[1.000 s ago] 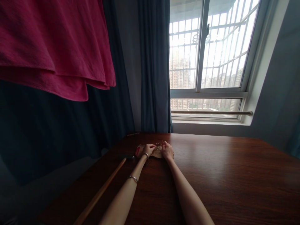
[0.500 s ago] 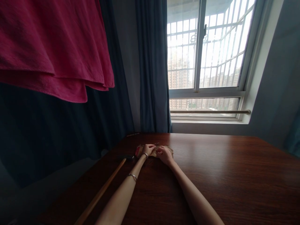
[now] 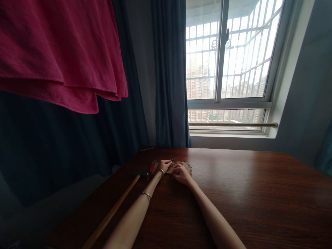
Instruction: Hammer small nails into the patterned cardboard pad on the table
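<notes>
Dim room corner, daylight through a sliding window (image 3: pixel 233 69) with bars outside and tall buildings beyond. Across the lower window, a pale horizontal rail (image 3: pixel 233 125). To the left of the glass, a blue curtain (image 3: pixel 171 76), hanging in folds; at upper left, a large pink cloth (image 3: pixel 59 55), hanging in front of more dark blue fabric. Below, a brown wood-grain table (image 3: pixel 246 193), glossy where lit from the window.

On the table, towards its far side and left of centre: a flat tan patterned piece (image 3: pixel 170 169), with a red patch at its left end and dark stripes along its right edge. Too small to tell its exact make. Just beyond it, a few tiny dark bits, unclear.

Left hand (image 3: pixel 164 166) over the left half of the piece — fingers bent, tips close to thumb, touching it. Gripping or only pressing: cannot tell. Silver bangle (image 3: pixel 162 171) at the wrist, second bangle (image 3: pixel 146 195) further up the forearm.

Right hand (image 3: pixel 181 173) just beside, at the near right edge of the piece, fingers curled inward — contents hidden, cannot tell whether holding anything.

Left of the left forearm, lying slantwise: a long-handled tool (image 3: pixel 111 214), wooden shaft, dark head near the piece
</notes>
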The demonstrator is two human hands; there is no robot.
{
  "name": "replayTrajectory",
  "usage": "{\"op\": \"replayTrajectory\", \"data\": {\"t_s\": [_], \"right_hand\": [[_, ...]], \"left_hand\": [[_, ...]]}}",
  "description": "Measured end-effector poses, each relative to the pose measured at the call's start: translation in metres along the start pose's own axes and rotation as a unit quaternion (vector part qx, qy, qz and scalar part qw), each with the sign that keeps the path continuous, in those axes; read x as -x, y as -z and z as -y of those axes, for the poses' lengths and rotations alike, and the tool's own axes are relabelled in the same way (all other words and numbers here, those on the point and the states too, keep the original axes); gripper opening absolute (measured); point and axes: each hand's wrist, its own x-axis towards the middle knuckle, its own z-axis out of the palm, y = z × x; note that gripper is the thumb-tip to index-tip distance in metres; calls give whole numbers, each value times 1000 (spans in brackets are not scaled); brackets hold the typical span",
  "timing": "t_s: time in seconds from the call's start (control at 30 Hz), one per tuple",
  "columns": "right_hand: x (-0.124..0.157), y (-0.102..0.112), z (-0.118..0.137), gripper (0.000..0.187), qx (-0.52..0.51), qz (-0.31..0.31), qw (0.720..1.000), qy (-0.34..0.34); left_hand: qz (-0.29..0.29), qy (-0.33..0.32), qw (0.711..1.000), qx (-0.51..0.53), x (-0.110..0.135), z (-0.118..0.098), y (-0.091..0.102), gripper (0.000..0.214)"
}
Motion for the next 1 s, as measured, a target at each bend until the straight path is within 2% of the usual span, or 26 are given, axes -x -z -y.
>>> {"op": "replayTrajectory", "data": {"t_s": [0.17,0.37,0.53,0.63,0.77,0.87,1.0], "right_hand": [[-7,-5,-18,34,8,-83,993,-88],[-6,-13,-19,40,10,-79,993,-93],[-6,-13,-17,36,15,-74,992,-102],[-5,-12,-16,36,14,-74,991,-110],[-6,-12,-16,38,7,-82,988,-129],[-9,-12,-18,36,1,-88,985,-150],[-13,-13,-20,33,-2,-94,979,-179]], "left_hand": [[5,5,1000,-6,11,-19,9,11],[2,13,1000,-1,10,-21,9,15],[-26,43,999,14,7,-15,10,21],[-19,58,998,22,6,-8,14,25],[31,37,999,18,3,5,18,25],[87,44,995,4,-5,11,24,27],[246,42,968,-37,-10,11,34,27]]}}
